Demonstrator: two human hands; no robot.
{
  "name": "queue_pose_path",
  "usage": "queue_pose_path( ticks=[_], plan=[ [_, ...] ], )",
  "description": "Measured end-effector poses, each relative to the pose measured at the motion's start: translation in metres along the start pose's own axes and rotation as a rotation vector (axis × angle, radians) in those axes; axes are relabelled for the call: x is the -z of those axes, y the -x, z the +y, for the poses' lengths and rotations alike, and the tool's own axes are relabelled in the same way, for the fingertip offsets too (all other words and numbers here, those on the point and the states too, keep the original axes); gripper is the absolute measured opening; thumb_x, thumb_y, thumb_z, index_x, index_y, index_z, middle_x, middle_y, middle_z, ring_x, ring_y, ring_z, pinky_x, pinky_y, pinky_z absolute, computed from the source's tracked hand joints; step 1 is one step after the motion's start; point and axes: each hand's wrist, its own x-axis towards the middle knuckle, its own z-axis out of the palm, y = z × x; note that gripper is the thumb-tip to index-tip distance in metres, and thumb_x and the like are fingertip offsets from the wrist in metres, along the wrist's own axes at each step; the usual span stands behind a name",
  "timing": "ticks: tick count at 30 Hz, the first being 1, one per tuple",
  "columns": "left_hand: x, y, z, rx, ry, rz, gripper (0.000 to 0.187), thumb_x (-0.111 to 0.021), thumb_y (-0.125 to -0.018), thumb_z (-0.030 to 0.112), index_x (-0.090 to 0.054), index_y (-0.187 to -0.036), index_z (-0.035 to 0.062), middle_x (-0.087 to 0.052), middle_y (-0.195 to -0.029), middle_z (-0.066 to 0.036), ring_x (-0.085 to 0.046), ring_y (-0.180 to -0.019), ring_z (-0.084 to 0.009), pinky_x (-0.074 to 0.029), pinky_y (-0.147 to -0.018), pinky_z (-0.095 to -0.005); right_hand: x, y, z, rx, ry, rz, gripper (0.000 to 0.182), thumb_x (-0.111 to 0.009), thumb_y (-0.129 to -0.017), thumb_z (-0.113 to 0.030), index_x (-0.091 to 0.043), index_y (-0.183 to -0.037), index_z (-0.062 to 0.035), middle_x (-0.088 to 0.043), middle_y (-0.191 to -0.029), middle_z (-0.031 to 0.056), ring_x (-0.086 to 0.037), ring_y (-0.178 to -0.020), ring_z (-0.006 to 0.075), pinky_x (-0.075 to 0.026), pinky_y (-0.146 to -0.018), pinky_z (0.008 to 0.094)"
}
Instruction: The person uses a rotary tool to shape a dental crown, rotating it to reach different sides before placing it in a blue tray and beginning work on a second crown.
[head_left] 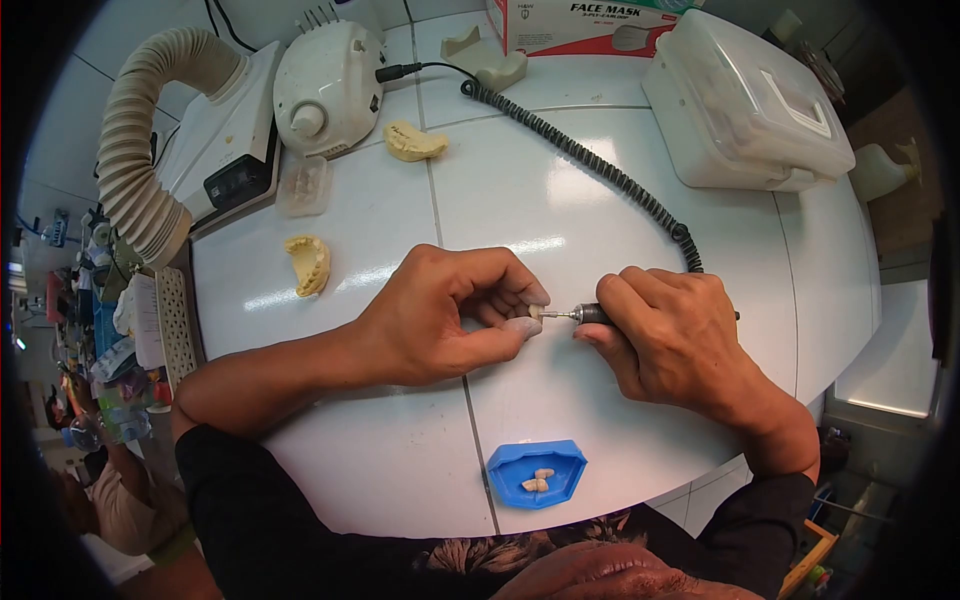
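Between the thumb and fingertips of my left hand [450, 315] is pinched a small pale tooth-like dental piece [536, 311], mostly hidden by the fingers. White dust coats those fingertips. My right hand [670, 340] grips a dental handpiece [592, 314], its metal bur [556, 314] pointing left and its tip at the piece; whether they touch is hard to tell. Below the hands, near the table's front edge, a blue tray [512, 464] holds several pale tooth-like pieces [537, 484].
A coiled black cord [590, 160] runs from the handpiece to the back. Two yellowish dental casts [307, 265] lie on the white table. Behind them are a control box [325, 90], a ribbed hose [130, 140], a mask box [590, 25] and a plastic case [745, 110].
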Motion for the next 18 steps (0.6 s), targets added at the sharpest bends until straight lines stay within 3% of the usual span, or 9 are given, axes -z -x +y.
queue_pose_path(
  ticks=[18],
  plan=[
    [-0.0007, -0.0009, 0.0030, 0.010, -0.002, 0.003, 0.024, -0.078, -0.096, 0.002, -0.073, -0.118, -0.0054, -0.082, -0.104, -0.011, -0.079, -0.096, -0.0136, -0.065, -0.087, -0.0273, -0.0011, -0.0001, 0.0009, 0.001, 0.002, 0.015, 0.038, -0.076, -0.103, -0.041, -0.062, -0.088, -0.0087, -0.062, -0.070, 0.0056, -0.067, -0.056, 0.0244, -0.046, -0.046, 0.0381]
  ],
)
